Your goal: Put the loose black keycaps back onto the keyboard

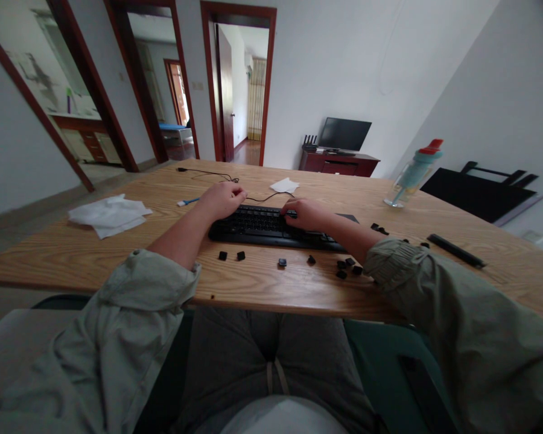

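- Left hand's (221, 200) fingers curl together at keyboard's (257, 228) 10 o'clock; right hand's (305, 214), unclear.
- Sleeve (389, 259) could sweep 6 o'clock keycaps (346, 265) off surface (117, 253).

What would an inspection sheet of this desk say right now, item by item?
Surface: wooden table, bare grain showing.
Job's things: black keyboard at centre; loose black keycaps scattered on its near side.
Clutter: white tissues at left, smaller tissue behind the keyboard, water bottle and black bar at right.
Grips: left hand curled at the keyboard's far left corner; right hand on the keys; whether either grip holds anything is hidden.
Cables: thin black cable across the table's far side.
Surroundings: television on a dark cabinet, open doorway, black folded frame by the right wall.
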The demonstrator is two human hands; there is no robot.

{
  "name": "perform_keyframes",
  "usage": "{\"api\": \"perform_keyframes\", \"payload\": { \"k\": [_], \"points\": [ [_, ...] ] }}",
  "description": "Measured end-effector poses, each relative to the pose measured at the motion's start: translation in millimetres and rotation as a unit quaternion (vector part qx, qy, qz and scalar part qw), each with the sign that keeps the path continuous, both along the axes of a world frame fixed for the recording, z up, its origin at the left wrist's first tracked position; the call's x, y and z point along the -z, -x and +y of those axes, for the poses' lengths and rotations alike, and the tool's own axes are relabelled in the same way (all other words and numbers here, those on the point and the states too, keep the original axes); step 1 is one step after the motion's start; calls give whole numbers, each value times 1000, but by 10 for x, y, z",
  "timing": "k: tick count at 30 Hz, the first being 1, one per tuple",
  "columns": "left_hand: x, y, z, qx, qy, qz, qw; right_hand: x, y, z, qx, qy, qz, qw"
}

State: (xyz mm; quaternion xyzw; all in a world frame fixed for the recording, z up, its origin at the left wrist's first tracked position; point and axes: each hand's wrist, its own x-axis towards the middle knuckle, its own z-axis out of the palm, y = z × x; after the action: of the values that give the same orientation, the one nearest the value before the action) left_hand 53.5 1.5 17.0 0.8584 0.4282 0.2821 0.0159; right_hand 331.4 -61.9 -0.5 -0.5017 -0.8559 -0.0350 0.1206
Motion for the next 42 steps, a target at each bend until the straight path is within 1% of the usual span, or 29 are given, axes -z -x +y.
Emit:
{"api": "perform_keyframes", "payload": {
  "k": [2, 4, 12, 21, 24, 26, 28, 29, 31, 33, 34, 35, 36, 37, 38, 39, 40, 42],
  "points": [
    [0, 1, 0, -2, 1, 1, 1000, -4, 2, -22, -14, -7, -11, 1000],
    [-3, 1, -6, -5, 0, 5, 1000, 2, 6, -48, -12, -8, -20, 1000],
    [-11, -16, -50, -20, 15, 8, 1000, 28, 80, -141, 53, 7, -39, 998],
    [32, -14, 7, -16, 26, 7, 1000, 13, 189, -206, 60, 2, -61, 996],
    [16, -22, -28, -6, 29, 17, 999, -87, 170, -175, 52, 17, -59, 997],
    [0, -45, -85, 2, 28, 29, 999, -223, 129, -187, 58, 14, -20, 998],
    [-10, -91, -170, 21, 18, 43, 999, -383, 68, -312, 80, -16, 64, 995],
    [-10, -124, -219, 36, 12, 55, 998, -456, 32, -437, 91, -36, 114, 989],
    [3, -206, -317, 68, 2, 87, 994, -551, -50, -829, 89, -60, 198, 974],
    [35, -301, -397, 90, -2, 124, 988, -530, -140, -1383, 52, -41, 277, 959],
    [56, -350, -427, 96, -1, 141, 985, -461, -184, -1694, 19, -26, 316, 948],
    [78, -398, -450, 101, -1, 156, 983, -345, -226, -2006, -9, -5, 345, 938],
    [99, -444, -466, 103, -2, 167, 981, -180, -262, -2304, -33, 40, 351, 935],
    [116, -488, -476, 103, -5, 175, 979, 35, -291, -2569, -36, 91, 354, 930],
    [129, -529, -484, 103, -7, 182, 978, 295, -309, -2791, -31, 146, 350, 925],
    [134, -569, -493, 101, -10, 187, 977, 595, -315, -2960, -7, 185, 347, 919],
    [130, -609, -508, 96, -12, 191, 977, 924, -307, -3077, 40, 204, 345, 915],
    [91, -690, -573, 97, -17, 195, 976, 1613, -249, -3173, 210, 171, 349, 897]
  ]
}}
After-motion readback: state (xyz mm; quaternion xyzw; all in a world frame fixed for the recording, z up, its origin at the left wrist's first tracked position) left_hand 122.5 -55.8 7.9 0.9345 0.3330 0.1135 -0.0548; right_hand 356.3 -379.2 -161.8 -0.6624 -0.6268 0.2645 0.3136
